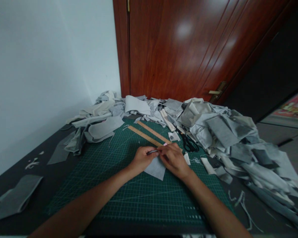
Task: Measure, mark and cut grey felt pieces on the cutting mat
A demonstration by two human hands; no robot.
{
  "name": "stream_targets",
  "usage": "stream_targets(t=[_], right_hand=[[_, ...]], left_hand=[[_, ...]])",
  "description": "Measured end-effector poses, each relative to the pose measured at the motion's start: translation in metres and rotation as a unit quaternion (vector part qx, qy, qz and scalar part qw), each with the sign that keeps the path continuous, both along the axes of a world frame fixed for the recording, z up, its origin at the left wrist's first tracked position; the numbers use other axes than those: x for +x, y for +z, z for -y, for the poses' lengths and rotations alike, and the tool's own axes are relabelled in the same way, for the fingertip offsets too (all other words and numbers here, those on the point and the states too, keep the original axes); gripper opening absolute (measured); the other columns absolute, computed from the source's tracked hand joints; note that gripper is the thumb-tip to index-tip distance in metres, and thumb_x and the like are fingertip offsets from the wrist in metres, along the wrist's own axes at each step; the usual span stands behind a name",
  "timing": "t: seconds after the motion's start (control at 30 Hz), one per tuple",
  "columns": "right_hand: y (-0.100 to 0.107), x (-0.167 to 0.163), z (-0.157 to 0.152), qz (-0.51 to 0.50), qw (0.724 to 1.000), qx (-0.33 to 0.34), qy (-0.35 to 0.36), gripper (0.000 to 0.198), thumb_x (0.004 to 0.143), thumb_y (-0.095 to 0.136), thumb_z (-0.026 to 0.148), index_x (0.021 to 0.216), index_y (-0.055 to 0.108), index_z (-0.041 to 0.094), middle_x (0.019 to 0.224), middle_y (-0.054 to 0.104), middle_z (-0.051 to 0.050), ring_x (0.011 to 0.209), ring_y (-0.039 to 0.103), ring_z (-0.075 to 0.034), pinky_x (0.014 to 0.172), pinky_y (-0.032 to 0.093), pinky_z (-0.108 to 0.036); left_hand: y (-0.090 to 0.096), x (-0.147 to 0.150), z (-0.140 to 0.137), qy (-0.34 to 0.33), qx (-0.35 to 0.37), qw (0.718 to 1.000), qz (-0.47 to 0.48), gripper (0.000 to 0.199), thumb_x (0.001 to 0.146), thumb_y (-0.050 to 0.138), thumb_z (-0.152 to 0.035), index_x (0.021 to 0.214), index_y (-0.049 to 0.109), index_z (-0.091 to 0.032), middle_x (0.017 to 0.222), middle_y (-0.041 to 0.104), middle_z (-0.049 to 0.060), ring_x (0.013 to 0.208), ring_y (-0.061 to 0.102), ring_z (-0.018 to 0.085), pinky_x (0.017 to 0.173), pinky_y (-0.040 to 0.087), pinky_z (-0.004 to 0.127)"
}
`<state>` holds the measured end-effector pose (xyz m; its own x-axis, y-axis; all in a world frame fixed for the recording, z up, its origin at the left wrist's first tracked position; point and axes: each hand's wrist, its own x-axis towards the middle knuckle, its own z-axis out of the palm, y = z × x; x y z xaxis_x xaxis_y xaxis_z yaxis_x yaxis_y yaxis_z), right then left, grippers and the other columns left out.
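Observation:
My left hand (142,158) and my right hand (173,158) meet over the middle of a green cutting mat (129,198). Both have their fingers closed at the top edge of a small light grey piece of cloth (156,168), which hangs or lies below them towards me. A narrow grey roll or fold shows between the left thumb and fingers; whether it belongs to the cloth I cannot tell. A bit of something pink (165,144) peeks out behind the right fingers. Just beyond the hands, two wooden rulers (144,135) lie slanted on the mat.
Black-handled scissors (190,144) lie right of the rulers beside a large heap of grey and white cloth scraps (223,132). More scraps (99,127) pile up at the back left. A folded grey cloth (20,195) rests at the left; loose threads (244,205) lie at the right.

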<state>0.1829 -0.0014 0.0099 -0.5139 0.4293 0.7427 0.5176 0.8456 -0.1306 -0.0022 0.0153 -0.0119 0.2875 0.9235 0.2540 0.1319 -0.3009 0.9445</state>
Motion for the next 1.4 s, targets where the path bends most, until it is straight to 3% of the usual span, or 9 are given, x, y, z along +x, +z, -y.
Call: stream_targets(t=[0.17, 0.33, 0.43, 0.6, 0.73, 0.93, 1.13, 1.4], right_hand=[[0.000, -0.002, 0.001, 0.043, 0.997, 0.057, -0.022, 0.014, 0.095, 0.056, 0.011, 0.091, 0.056, 0.025, 0.100, 0.079, -0.005, 0.083, 0.071, -0.022, 0.075, 0.046, -0.042], [-0.007, -0.011, 0.003, -0.071, 0.996, -0.008, -0.062, 0.017, 0.090, 0.060, 0.013, 0.080, 0.053, 0.025, 0.090, 0.078, -0.002, 0.080, 0.071, -0.022, 0.076, 0.045, -0.042], [-0.012, -0.015, 0.002, -0.181, 0.977, -0.051, -0.103, 0.020, 0.089, 0.060, 0.014, 0.076, 0.049, 0.025, 0.082, 0.074, -0.002, 0.080, 0.070, -0.022, 0.076, 0.046, -0.040], [-0.018, -0.010, -0.005, -0.236, 0.962, -0.083, -0.108, 0.016, 0.089, 0.058, 0.016, 0.082, 0.048, 0.026, 0.089, 0.070, -0.003, 0.087, 0.068, -0.023, 0.080, 0.049, -0.040], [-0.018, -0.005, -0.007, -0.208, 0.970, -0.096, -0.077, 0.013, 0.091, 0.057, 0.016, 0.091, 0.050, 0.027, 0.094, 0.069, -0.003, 0.087, 0.068, -0.022, 0.075, 0.052, -0.036], [-0.014, -0.003, -0.004, -0.080, 0.993, -0.051, -0.068, 0.015, 0.092, 0.056, 0.012, 0.087, 0.054, 0.026, 0.098, 0.074, -0.005, 0.086, 0.068, -0.024, 0.077, 0.050, -0.042], [-0.016, -0.003, -0.005, -0.076, 0.994, -0.028, -0.074, 0.014, 0.093, 0.058, 0.014, 0.087, 0.055, 0.026, 0.099, 0.076, -0.005, 0.085, 0.068, -0.024, 0.077, 0.048, -0.042], [-0.012, -0.005, 0.001, -0.068, 0.995, 0.000, -0.073, 0.014, 0.094, 0.057, 0.013, 0.090, 0.056, 0.026, 0.101, 0.076, -0.006, 0.088, 0.068, -0.025, 0.080, 0.048, -0.044]], left_hand=[[0.001, -0.001, 0.001, -0.026, 0.009, 1.000, -0.003, 0.023, 0.081, 0.062, -0.030, 0.064, 0.069, -0.016, 0.061, 0.063, -0.003, 0.059, 0.051, 0.013, 0.059, 0.040, 0.023], [0.000, -0.001, 0.000, -0.026, 0.020, 0.999, -0.011, 0.025, 0.084, 0.060, -0.031, 0.067, 0.071, -0.016, 0.061, 0.064, -0.001, 0.060, 0.053, 0.013, 0.057, 0.039, 0.022], [-0.001, -0.001, -0.001, -0.025, 0.007, 1.000, -0.004, 0.023, 0.083, 0.062, -0.032, 0.079, 0.077, -0.015, 0.071, 0.072, 0.002, 0.065, 0.059, 0.016, 0.060, 0.043, 0.024], [-0.002, -0.003, -0.005, -0.001, -0.021, 1.000, 0.013, 0.027, 0.082, 0.066, -0.038, 0.087, 0.079, -0.015, 0.079, 0.076, 0.005, 0.069, 0.063, 0.018, 0.061, 0.045, 0.025], [-0.002, -0.006, -0.006, 0.002, -0.025, 0.999, 0.044, 0.030, 0.082, 0.067, -0.041, 0.089, 0.078, -0.014, 0.083, 0.076, 0.005, 0.072, 0.064, 0.018, 0.064, 0.047, 0.026], [-0.001, -0.007, -0.004, 0.009, -0.069, 0.991, 0.118, 0.035, 0.082, 0.070, -0.047, 0.091, 0.077, -0.013, 0.082, 0.075, 0.006, 0.070, 0.063, 0.017, 0.063, 0.046, 0.025], [0.002, -0.007, -0.002, -0.025, -0.064, 0.991, 0.111, 0.039, 0.082, 0.071, -0.051, 0.090, 0.077, -0.013, 0.087, 0.076, 0.007, 0.078, 0.065, 0.019, 0.069, 0.048, 0.027], [0.001, -0.007, -0.003, 0.002, -0.065, 0.991, 0.115, 0.041, 0.085, 0.068, -0.052, 0.088, 0.075, -0.012, 0.076, 0.071, 0.005, 0.070, 0.059, 0.017, 0.064, 0.044, 0.026]])
